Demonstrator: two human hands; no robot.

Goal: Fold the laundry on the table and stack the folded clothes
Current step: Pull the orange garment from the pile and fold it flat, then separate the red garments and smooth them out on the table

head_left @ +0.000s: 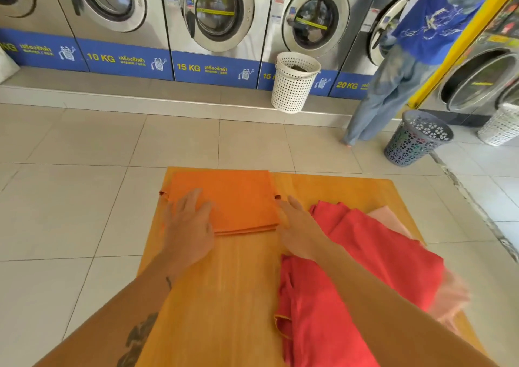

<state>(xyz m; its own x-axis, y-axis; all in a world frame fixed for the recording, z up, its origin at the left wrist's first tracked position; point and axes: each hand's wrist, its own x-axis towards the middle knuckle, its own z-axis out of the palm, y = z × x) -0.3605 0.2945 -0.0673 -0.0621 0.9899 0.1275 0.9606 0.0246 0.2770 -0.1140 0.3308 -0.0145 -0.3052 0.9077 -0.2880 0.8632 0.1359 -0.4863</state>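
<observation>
A folded orange cloth (233,198) lies flat at the far left of the yellow wooden table (238,282). My left hand (188,226) rests palm down on its near left corner, fingers spread. My right hand (300,226) lies flat on the table right beside the cloth's right edge, fingers apart and holding nothing. A loose heap of red clothes (365,268) covers the right side of the table, partly under my right forearm. A pale pink garment (390,220) peeks out behind and below the red heap.
Washing machines line the far wall. A white perforated basket (293,83) stands on the step before them. A person in a blue shirt (407,57) stands at the right machine, beside a grey basket (415,139) and another white basket (502,125). Tiled floor surrounds the table.
</observation>
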